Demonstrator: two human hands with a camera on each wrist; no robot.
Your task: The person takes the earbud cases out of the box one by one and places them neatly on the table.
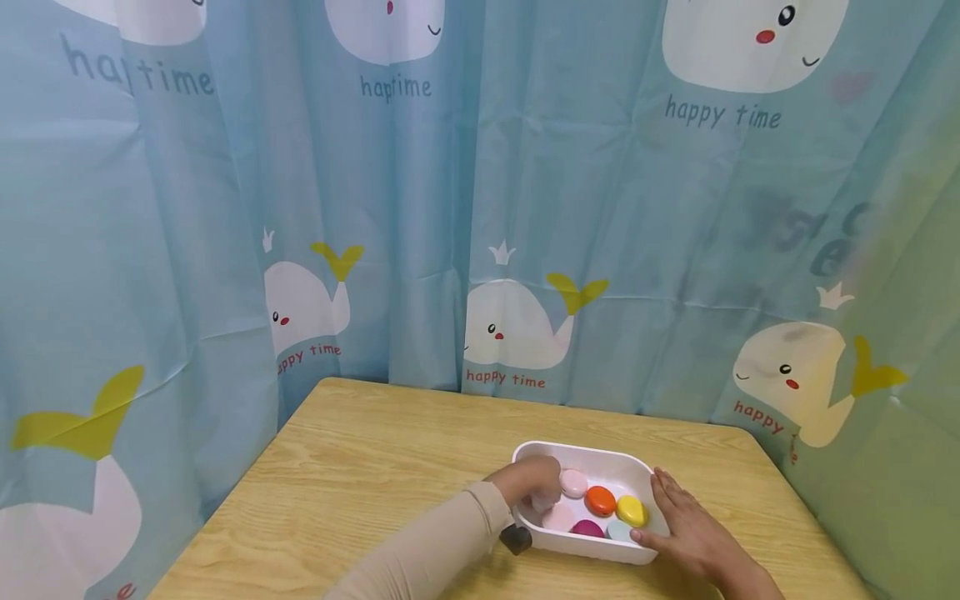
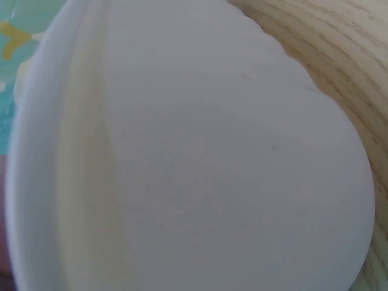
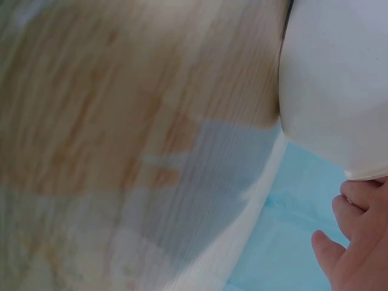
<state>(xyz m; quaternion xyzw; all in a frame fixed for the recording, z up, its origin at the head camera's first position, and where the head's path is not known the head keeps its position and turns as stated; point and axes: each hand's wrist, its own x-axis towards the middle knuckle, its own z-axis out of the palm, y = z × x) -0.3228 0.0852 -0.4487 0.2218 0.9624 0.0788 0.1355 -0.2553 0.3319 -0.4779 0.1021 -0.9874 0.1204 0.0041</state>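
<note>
A white oval-cornered tray (image 1: 592, 547) sits on the table with several macaron-shaped pieces inside. Light pink (image 1: 573, 483), orange (image 1: 600, 501) and yellow (image 1: 632, 511) macarons lie toward the back. Nearer the front are a paler pink macaron (image 1: 558, 517), a magenta macaron (image 1: 587, 529) and a pale blue macaron (image 1: 620, 532). My left hand (image 1: 534, 481) reaches over the tray's left end, its bent fingers down inside; I cannot tell whether they pinch a piece. At the opposite end, my right hand (image 1: 693, 529) rests with extended fingers against the tray's side, thumb at the front rim.
The wooden table (image 1: 360, 467) extends left of and behind the tray. A blue curtain (image 1: 420, 208) printed with whales hangs along the far edge and both sides. A small dark object (image 1: 515, 538) shows below the left wrist, beside the tray.
</note>
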